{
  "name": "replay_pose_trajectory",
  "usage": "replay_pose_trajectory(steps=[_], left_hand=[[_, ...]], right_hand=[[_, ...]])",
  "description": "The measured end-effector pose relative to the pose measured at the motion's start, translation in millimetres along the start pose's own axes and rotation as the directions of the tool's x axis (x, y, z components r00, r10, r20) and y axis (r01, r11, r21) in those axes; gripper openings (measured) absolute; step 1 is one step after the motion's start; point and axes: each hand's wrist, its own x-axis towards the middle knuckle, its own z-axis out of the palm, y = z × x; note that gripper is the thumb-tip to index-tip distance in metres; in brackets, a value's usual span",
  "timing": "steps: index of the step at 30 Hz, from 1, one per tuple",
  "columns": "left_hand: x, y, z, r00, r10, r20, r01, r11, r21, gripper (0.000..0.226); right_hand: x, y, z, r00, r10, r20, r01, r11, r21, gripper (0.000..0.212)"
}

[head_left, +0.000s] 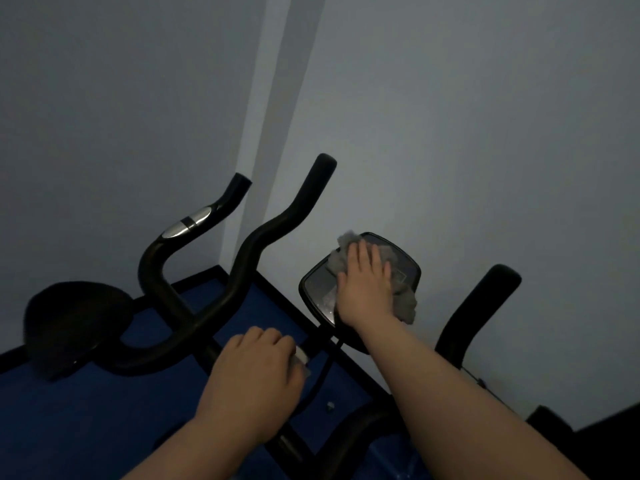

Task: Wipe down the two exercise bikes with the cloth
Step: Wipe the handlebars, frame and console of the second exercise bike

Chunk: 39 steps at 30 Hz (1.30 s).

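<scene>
Your left hand (254, 372), low at the frame's centre, clenches the near bike's handlebar (302, 356); keep bracing there. Your right hand (363, 289), centre right, presses flat-fingered on the cloth (403, 299) over the console (318, 289): sweep all 4 corners.

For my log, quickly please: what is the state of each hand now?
Left hand: closed, gripping the handlebar.
Right hand: open, flat, pressing the cloth on the console.
</scene>
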Motion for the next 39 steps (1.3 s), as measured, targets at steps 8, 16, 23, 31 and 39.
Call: replay_pose_trajectory(steps=[8,16,23,31,39], left_hand=[[-3.5,-3.0,0.7,1.000,0.000,-0.013,0.000,1.000,-0.019,0.026],[-3.3,-5.6,2.8,1.000,-0.003,-0.012,0.002,0.999,-0.047,0.030],[-5.4,-5.8,0.9,0.999,0.032,-0.005,-0.032,0.999,-0.025,0.031],[-9.1,-3.8,-0.9,0.999,0.006,-0.052,-0.010,0.996,-0.088,0.025],[-11.9,-2.7,-4.3,0.994,-0.047,-0.098,0.040,0.997,-0.072,0.018]], right_hand=[[-54.0,19.3,8.1,0.842,-0.357,0.405,0.410,0.910,-0.051,0.068],[1.2,18.9,-4.1,0.978,-0.087,0.189,0.094,0.995,-0.030,0.068],[-52.9,18.8,9.9,0.859,-0.229,0.457,0.290,0.955,-0.065,0.069],[2.8,39.6,1.4,0.976,0.184,0.120,-0.181,0.983,-0.040,0.067],[12.2,-26.1,3.9,0.955,-0.189,0.229,0.193,0.981,0.001,0.065]])
